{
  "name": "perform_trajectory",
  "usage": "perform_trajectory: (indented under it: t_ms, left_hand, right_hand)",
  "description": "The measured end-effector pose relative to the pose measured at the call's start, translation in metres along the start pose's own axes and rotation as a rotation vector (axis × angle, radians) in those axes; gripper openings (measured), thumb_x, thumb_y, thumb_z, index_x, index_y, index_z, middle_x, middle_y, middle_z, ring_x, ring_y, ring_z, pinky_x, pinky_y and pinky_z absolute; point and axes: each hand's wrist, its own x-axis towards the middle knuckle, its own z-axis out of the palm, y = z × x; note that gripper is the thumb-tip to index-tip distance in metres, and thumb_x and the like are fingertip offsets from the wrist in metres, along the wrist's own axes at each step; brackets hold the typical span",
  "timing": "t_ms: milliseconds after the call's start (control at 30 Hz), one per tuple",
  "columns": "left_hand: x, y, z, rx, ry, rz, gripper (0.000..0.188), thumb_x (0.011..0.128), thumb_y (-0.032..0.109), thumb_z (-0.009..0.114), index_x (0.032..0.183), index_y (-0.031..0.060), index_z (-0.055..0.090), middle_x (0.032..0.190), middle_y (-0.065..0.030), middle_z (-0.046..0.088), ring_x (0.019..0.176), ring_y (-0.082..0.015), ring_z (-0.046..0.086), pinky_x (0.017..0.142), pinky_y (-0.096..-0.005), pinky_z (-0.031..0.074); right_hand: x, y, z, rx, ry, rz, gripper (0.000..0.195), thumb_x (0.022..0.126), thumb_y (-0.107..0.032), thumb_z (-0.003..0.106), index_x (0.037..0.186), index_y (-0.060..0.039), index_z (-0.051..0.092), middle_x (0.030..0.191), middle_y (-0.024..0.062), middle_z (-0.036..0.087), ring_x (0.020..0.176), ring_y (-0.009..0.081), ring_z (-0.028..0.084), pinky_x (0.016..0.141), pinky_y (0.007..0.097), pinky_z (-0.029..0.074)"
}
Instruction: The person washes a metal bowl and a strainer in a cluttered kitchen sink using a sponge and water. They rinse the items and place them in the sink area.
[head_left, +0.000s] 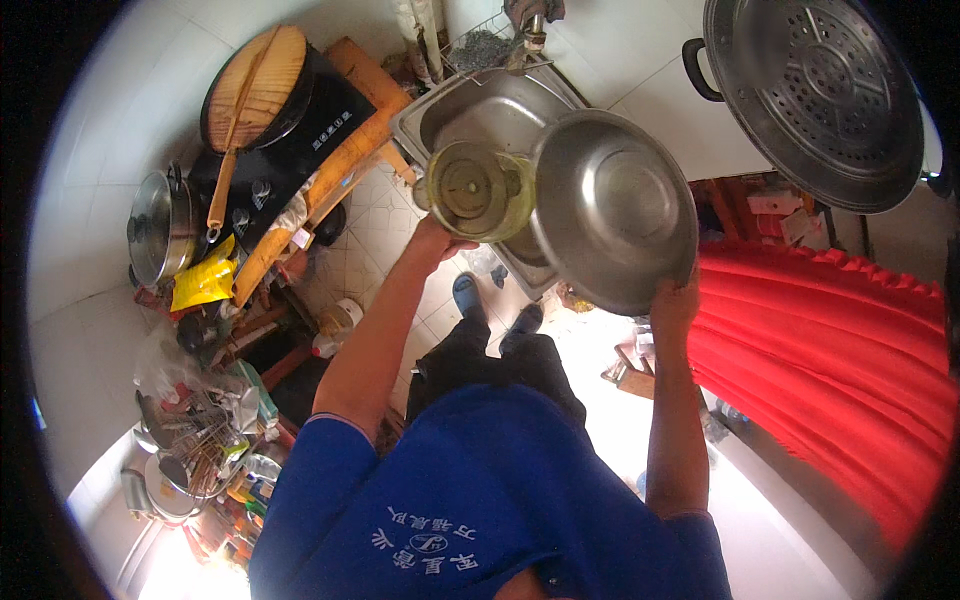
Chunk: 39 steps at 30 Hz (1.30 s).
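My left hand (442, 244) holds a yellowish see-through container (474, 191) by its lower edge, tilted so its round bottom faces the camera. In my right hand (673, 296) is a wide stainless steel basin (615, 210), gripped at its lower right rim; most of the fingers are hidden behind it. Container and basin are side by side, overlapping in the view; whether they touch I cannot tell. Both are held above a stainless steel sink (487, 105), whose right part the basin covers. The tap (535, 37) stands at the back of the sink, with a dark cloth on it.
Left are an induction cooktop (330, 124), a pan with a wooden lid (255, 90), a lidded pot (159, 225) and a yellow packet (206, 279). A large steamer pan (821, 82) is at upper right, above a red curtain (817, 337). Utensils (199, 442) crowd the lower left.
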Motion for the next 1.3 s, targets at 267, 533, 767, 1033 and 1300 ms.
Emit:
perform_trajectory:
  t_ms: [267,533,767,1033,1300]
  left_hand:
    - [-0.016,0.035,-0.029,0.073,0.202,0.008,0.025,0.099,0.014,0.051,0.119,-0.0009,0.054,0.096,-0.0145,0.070,0.069,-0.0187,0.072,0.037,-0.0162,0.036]
    - [-0.014,0.055,0.011,0.049,0.099,0.115,0.026,0.100,0.019,0.049,0.118,0.0015,0.057,0.095,-0.0136,0.070,0.067,-0.0170,0.071,0.037,-0.0160,0.035]
    - [0.101,0.005,0.038,-0.112,0.043,-0.002,0.028,0.098,0.020,0.054,0.117,-0.0012,0.056,0.093,-0.0140,0.070,0.065,-0.0162,0.069,0.036,-0.0185,0.037]
    - [0.163,-0.017,0.050,-0.209,0.124,-0.159,0.024,0.093,0.011,0.061,0.112,-0.0023,0.058,0.091,-0.0136,0.070,0.058,-0.0164,0.066,0.037,-0.0203,0.045]
    - [0.219,-0.042,0.044,-0.015,-0.015,-0.185,0.035,0.096,0.023,0.058,0.125,0.0047,0.053,0.097,-0.0139,0.068,0.067,-0.0189,0.070,0.034,-0.0191,0.040]
  right_hand:
    - [0.037,0.026,0.073,0.395,-0.192,0.262,0.048,0.080,-0.005,0.050,0.127,0.0013,0.055,0.112,0.0146,0.064,0.101,0.0238,0.061,0.092,0.0339,0.046]
    - [0.057,0.059,0.180,0.785,-0.364,0.875,0.051,0.082,-0.006,0.055,0.131,-0.0029,0.044,0.122,0.0172,0.055,0.109,0.0346,0.059,0.086,0.0553,0.056]
    - [0.067,0.095,0.245,1.034,-0.388,1.037,0.048,0.088,-0.009,0.051,0.134,-0.0042,0.039,0.123,0.0170,0.053,0.109,0.0350,0.059,0.084,0.0533,0.056]
    - [0.051,0.092,0.287,1.031,-0.349,1.011,0.050,0.090,-0.010,0.050,0.137,-0.0059,0.037,0.129,0.0157,0.049,0.114,0.0335,0.056,0.087,0.0519,0.054]
    - [0.029,0.185,0.348,0.666,-0.427,0.690,0.047,0.090,-0.013,0.052,0.135,-0.0050,0.042,0.127,0.0135,0.054,0.112,0.0322,0.058,0.086,0.0502,0.055]
